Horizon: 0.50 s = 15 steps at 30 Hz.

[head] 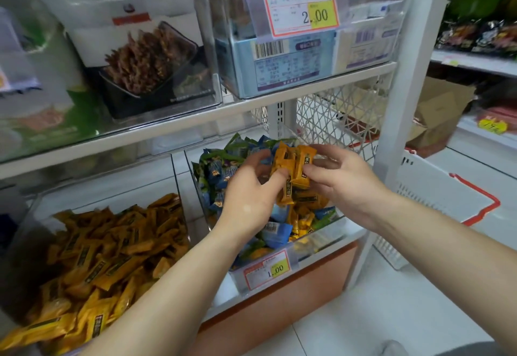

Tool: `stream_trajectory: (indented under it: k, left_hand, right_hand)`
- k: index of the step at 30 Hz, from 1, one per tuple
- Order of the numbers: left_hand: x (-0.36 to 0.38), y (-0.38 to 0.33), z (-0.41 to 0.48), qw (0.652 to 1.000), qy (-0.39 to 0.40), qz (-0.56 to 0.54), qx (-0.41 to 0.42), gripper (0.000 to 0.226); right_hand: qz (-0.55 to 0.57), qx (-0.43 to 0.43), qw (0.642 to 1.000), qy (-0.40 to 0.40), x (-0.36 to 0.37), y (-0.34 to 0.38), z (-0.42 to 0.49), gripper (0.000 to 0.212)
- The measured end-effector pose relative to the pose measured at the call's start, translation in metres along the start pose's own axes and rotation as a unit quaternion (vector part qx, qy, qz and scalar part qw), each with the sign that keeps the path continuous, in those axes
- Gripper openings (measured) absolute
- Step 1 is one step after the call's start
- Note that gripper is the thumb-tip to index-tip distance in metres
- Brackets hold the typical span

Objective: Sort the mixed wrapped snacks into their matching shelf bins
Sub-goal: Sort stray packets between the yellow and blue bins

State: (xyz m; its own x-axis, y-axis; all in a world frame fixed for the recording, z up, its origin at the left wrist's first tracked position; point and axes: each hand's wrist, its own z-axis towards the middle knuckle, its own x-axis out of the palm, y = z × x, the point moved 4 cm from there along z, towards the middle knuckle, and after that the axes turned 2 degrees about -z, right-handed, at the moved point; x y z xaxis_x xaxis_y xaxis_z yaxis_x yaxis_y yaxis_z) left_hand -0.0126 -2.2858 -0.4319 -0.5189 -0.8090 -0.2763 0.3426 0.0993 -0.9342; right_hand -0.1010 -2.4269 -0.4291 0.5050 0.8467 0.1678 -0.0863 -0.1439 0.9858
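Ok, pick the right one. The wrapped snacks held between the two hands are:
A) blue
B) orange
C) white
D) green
B: the left hand and the right hand together pinch a bunch of orange packets above the mixed bin.

Both over the mixed bin [321, 241]: left hand [249, 187] and right hand [344, 179] pinch one bunch of orange packets [291, 165] between them, just above its blue, green and orange pile. Orange-only bin [112, 185] sits just left of the mixed bin. Price tag [267, 269] reading 1.00 is on its front, white basket [436, 187] to its right.
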Motion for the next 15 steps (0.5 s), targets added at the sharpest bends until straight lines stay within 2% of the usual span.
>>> stream_trajectory:
  k: [4,6,10,15]
  left_hand:
    - [0.002,-0.015,-0.004,0.999,-0.002,-0.021,0.041,0.024]
    - [0.006,-0.018,-0.008,0.997,-0.007,-0.072,0.022,0.02]
    - [0.005,-0.021,-0.012,0.99,-0.023,-0.138,-0.017,0.024]
    - [-0.024,-0.017,-0.023,0.994,-0.051,-0.093,0.0,0.028]
  right_hand:
    - [0.066,-0.006,0.997,0.043,0.003,0.007,-0.008,0.025]
    - [0.052,-0.013,0.998,0.033,0.006,0.009,-0.01,0.025]
    - [0.038,-0.031,0.999,0.011,0.018,0.011,-0.016,0.023]
    - [0.032,-0.043,0.998,0.045,0.053,0.012,-0.022,0.022]
